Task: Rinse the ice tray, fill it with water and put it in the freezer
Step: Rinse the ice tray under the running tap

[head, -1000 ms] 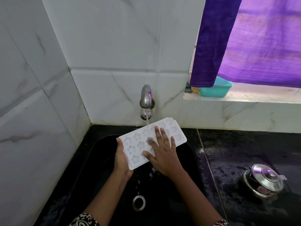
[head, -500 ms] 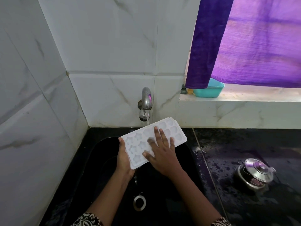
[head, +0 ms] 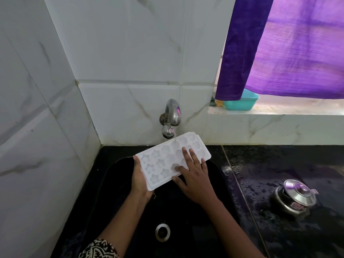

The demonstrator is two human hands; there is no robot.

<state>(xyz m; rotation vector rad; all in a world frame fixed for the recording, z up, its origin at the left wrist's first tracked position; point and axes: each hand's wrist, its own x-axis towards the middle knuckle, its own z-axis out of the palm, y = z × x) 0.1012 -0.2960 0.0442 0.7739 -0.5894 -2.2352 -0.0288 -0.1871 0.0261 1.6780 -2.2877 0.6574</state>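
— Where is the ice tray [head: 161, 162] held?
— Just below the tap [head: 172, 116], over the black sink [head: 188, 222]; a thin stream is taken on its far cells. Its left end is clasped by the left grip [head: 139, 180].
— And the right grip [head: 195, 181]?
— It is laid flat on the ice tray, fingers straight, nothing clasped. Right of the tap, a lidded steel pot [head: 295, 199] is set on the wet surface [head: 279, 164].

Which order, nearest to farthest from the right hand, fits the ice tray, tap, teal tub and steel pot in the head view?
1. ice tray, touching, under the right hand.
2. tap, on the wall just behind.
3. teal tub on the sill and steel pot on the right counter: too close to call.
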